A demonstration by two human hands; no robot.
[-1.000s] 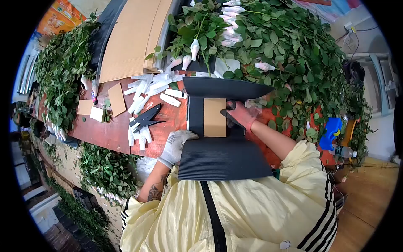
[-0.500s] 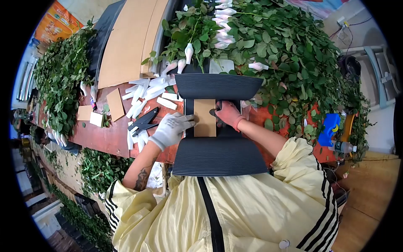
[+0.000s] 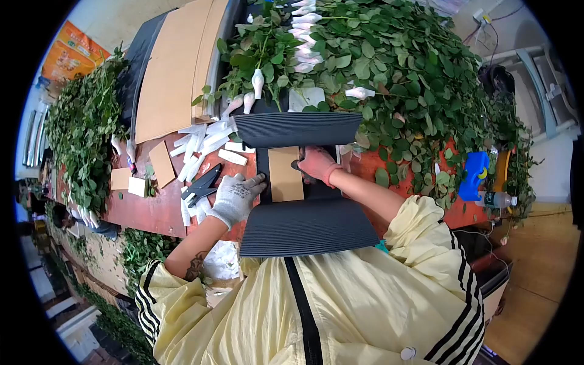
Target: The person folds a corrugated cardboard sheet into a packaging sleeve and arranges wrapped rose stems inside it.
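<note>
Toward 9 o'clock, drew loose-fingered white-gloved left hand (image 3: 235,199) off tan cardboard rectangle (image 3: 285,177), likely now steadied by red-gloved right hand (image 3: 320,165), grip indiscernible.

Black sheet (image 3: 309,228) bent; tan card (image 3: 286,175) atop

A red table (image 3: 149,205) spreads beneath both hands. Between the left hand (image 3: 236,198) and the right hand (image 3: 318,165), a black corrugated sheet (image 3: 307,228) rests on it. White sleeves (image 3: 196,146) lie scattered left of and beyond the left hand, a black stapler (image 3: 202,186) among them. Farther left are cardboard pieces (image 3: 162,164). Leafy stems (image 3: 389,73) heap beyond the right hand.
</note>
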